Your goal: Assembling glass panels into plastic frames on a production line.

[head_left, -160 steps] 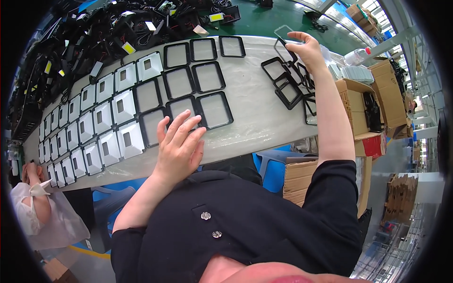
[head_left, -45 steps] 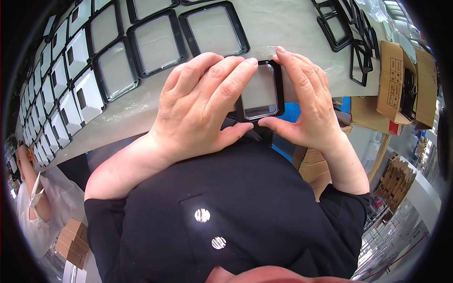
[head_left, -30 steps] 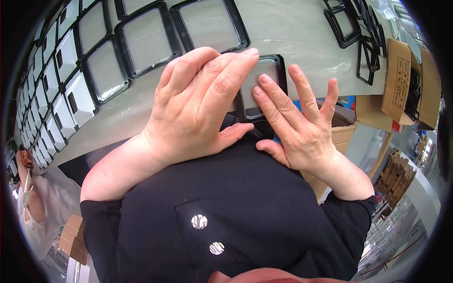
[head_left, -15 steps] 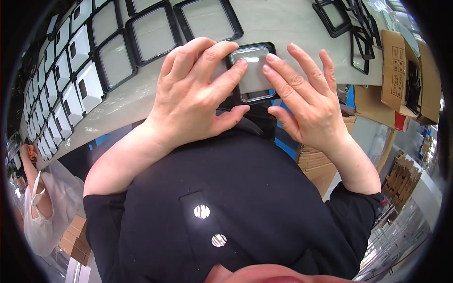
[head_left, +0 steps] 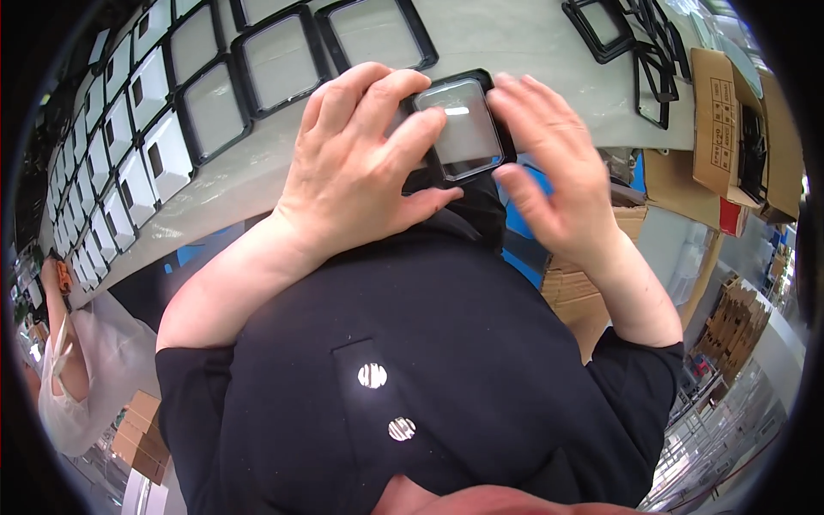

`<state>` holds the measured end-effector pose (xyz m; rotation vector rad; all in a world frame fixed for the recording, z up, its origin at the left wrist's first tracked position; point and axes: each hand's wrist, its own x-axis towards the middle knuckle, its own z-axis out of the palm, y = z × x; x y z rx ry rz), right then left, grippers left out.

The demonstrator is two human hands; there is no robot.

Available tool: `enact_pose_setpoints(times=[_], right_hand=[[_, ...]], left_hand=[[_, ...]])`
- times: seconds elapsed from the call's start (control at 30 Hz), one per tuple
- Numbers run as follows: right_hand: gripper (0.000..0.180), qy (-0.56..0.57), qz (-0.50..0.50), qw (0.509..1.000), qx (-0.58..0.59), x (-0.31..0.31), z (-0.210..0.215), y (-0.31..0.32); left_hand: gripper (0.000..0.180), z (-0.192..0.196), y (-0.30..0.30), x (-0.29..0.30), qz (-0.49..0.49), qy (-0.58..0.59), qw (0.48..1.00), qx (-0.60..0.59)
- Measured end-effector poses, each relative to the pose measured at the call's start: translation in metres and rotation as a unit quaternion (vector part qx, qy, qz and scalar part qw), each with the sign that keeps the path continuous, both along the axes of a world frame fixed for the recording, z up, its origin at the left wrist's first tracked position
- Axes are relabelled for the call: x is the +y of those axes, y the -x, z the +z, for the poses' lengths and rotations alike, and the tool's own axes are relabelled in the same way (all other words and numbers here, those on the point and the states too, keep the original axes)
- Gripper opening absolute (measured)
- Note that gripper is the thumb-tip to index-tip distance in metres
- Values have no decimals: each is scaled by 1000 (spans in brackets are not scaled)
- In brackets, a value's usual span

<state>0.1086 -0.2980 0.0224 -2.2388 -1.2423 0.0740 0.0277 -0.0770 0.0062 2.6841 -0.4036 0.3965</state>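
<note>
A small black frame with a clear panel (head_left: 468,137) set in it lies at the table's near edge, turned slightly, with a bright reflection on the panel. At its left side, my left hand (head_left: 356,167) rests with fingers spread, a fingertip by the panel's left edge and the thumb stretched out below. My right hand (head_left: 558,167), somewhat blurred, lies along the frame's right side, its fingers extended together and the thumb apart near the lower right corner. Neither hand wraps around the frame. Part of the frame's left side is hidden behind my left fingers.
Rows of black frames with clear panels (head_left: 279,64) and white units with dark windows (head_left: 167,154) cover the table's left. Loose black frames (head_left: 598,30) pile up at the far right, beside an open cardboard box (head_left: 717,124). Another person's arm (head_left: 56,300) shows at far left.
My right hand has shifted from fingertips on the panel to the frame's right side, its fingers drawn together. The frame has turned slightly counterclockwise. My left hand has barely moved.
</note>
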Motion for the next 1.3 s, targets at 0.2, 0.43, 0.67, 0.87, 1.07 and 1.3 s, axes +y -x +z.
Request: enact_pose_setpoints(times=[0.2, 0.43, 0.67, 0.87, 1.07, 1.3], right_hand=[[66, -208, -115, 858, 456, 23, 10, 11], [16, -248, -66, 734, 629, 49, 28, 15], [15, -232, -80, 746, 619, 58, 29, 20], [23, -166, -114, 821, 534, 49, 11, 8], [47, -29, 0, 992, -119, 35, 11, 11], [47, 133, 27, 977, -162, 36, -4, 34]], left_hand=[[93, 15, 13, 14, -28, 164, 985, -48], [106, 30, 30, 28, -83, 237, 965, -70], [109, 26, 38, 37, -71, 248, 965, -48], [100, 3, 24, 29, -51, 241, 968, -45], [98, 0, 21, 26, 1, 161, 987, -9], [96, 0, 21, 27, 24, 124, 992, 29]])
